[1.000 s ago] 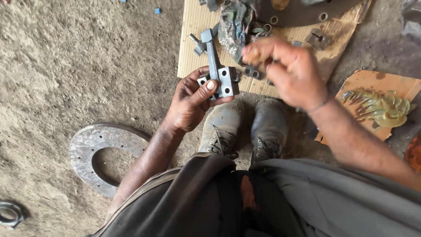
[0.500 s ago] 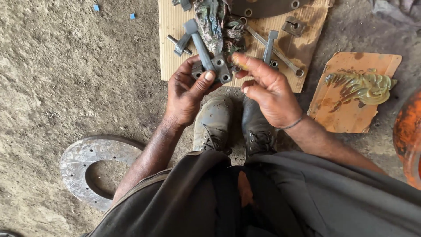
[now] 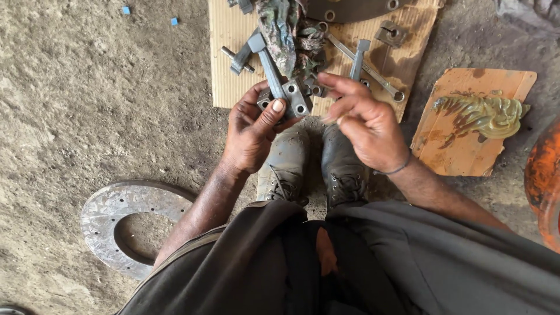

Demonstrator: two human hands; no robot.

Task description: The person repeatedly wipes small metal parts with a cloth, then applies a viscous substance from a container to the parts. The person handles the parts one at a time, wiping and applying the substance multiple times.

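My left hand (image 3: 252, 133) grips a grey metal bracket (image 3: 279, 81), a long bar ending in a block with bolt holes, my thumb pressed on the block. My right hand (image 3: 366, 121) hovers just right of it, fingers half curled and pointing at the block. The fingertips are blurred, so I cannot tell whether they pinch something small. Both hands are above my two dusty boots (image 3: 287, 164) and the near edge of a cardboard sheet (image 3: 228, 81).
On the cardboard lie a spanner (image 3: 378, 74), a camouflage rag (image 3: 287, 35) and several small metal parts. An orange board with yellowish grease (image 3: 479, 114) lies to the right, next to an orange round object (image 3: 543, 181). A steel flange ring (image 3: 99, 216) rests on the dirt floor at left.
My right hand has come back from the parts on the cardboard toward the bracket. My left hand kept hold of the bracket. The view shifted slightly.
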